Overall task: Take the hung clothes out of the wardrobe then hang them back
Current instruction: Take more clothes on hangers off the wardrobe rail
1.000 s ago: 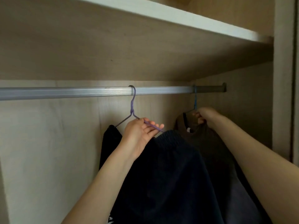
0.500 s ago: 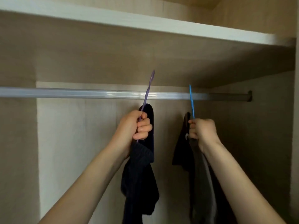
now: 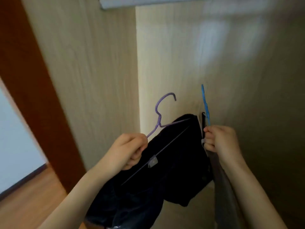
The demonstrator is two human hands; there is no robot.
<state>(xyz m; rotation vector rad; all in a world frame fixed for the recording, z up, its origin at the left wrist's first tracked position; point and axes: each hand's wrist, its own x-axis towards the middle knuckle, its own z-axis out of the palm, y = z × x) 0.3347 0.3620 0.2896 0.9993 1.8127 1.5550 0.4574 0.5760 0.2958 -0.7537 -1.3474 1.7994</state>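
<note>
Well below the rail, the left hand gripped the purple hanger carrying a dark garment and the right hand clutched the blue hanger — hooks pointing up, likely for rehanging.

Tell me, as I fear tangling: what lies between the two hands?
In the head view, the black garment draped on the purple hanger hangs between the left hand and the right hand, which grips the blue hanger.
</note>
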